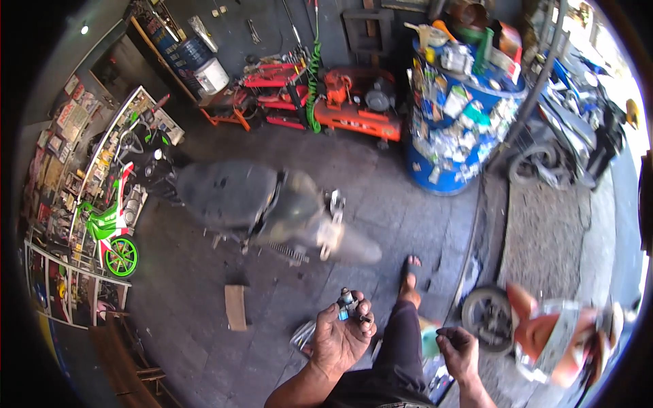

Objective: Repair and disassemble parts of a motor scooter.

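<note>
My left hand (341, 340) is raised palm up, with its fingers curled round a small metal part (346, 304) that has a blue piece on it. The part's exact kind is too small to make out. To the right, my right hand (460, 355) is held apart from it, thumb and fingertips pinched together. Something small and dark seems to be at those fingertips, but I cannot make it out. Beyond both hands, a worn dark motorcycle (238, 197) with a long seat stands on the tiled floor.
A blue drum (442, 170) covered in stickers stands at the back right, beside an orange air compressor (360, 122) and a red tool cart (275, 85). A green motorcycle (109, 221) is at left. Flat cardboard (235, 307) lies on the floor. A person (564, 336) is close at right near a wheel (488, 318).
</note>
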Demonstrator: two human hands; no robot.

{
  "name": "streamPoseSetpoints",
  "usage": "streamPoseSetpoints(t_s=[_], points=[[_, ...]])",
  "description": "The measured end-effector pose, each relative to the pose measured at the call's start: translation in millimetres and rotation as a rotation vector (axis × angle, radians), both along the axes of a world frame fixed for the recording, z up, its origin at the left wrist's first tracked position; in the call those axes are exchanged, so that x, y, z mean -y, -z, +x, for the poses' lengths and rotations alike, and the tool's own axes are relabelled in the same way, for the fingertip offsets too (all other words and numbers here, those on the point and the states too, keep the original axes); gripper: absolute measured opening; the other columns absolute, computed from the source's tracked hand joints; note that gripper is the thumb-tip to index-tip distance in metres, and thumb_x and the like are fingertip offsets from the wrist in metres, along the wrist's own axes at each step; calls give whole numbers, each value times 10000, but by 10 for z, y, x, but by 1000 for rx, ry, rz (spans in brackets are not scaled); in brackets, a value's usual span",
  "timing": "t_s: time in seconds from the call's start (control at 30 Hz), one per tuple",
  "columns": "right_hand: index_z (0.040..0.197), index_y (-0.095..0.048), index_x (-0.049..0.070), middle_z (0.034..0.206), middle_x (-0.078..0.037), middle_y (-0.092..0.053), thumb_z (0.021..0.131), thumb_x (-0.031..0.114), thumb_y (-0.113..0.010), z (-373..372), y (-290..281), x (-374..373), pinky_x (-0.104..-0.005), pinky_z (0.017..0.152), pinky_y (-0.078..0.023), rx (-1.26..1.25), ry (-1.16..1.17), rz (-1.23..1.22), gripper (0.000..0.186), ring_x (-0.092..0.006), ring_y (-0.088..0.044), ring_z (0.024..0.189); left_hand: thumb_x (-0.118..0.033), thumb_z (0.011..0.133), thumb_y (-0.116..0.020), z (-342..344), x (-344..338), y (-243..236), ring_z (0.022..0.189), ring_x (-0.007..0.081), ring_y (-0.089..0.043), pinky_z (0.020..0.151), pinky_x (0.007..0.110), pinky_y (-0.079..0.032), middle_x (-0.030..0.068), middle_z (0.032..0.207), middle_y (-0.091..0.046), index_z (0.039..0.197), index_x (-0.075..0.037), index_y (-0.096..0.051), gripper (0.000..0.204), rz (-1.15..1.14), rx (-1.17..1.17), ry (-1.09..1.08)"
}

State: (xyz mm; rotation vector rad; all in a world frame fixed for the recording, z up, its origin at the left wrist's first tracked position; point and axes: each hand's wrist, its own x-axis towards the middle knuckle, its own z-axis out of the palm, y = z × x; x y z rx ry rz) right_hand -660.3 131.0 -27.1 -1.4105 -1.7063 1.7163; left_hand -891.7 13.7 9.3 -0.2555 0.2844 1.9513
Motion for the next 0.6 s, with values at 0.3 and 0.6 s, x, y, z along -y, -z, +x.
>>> streamPoseSetpoints(t_s=[0.3,0.6], points=[[864,-686,-28,736,-70,-646,863,113,-715,-1231,-984,-2669,-276,671,-482,8,-115,326,144,-120,-599,706,-376,899,-629,-881,-2509,-991,786,209,-590,798,368,-479,113,996,-562,1221,8,-532,511,323,72,103],[855,-708,-8,788,-102,-677,769,-18,-712,-2240,-1545,-3447,-307,650,-507,4,-199,378,86,-196,-656,697,-279,892,-701,-1610,-3366,-2023,768,248,-595,664,360,-522,129,954,-542,1183,-10,-499,444,656,3,213]])
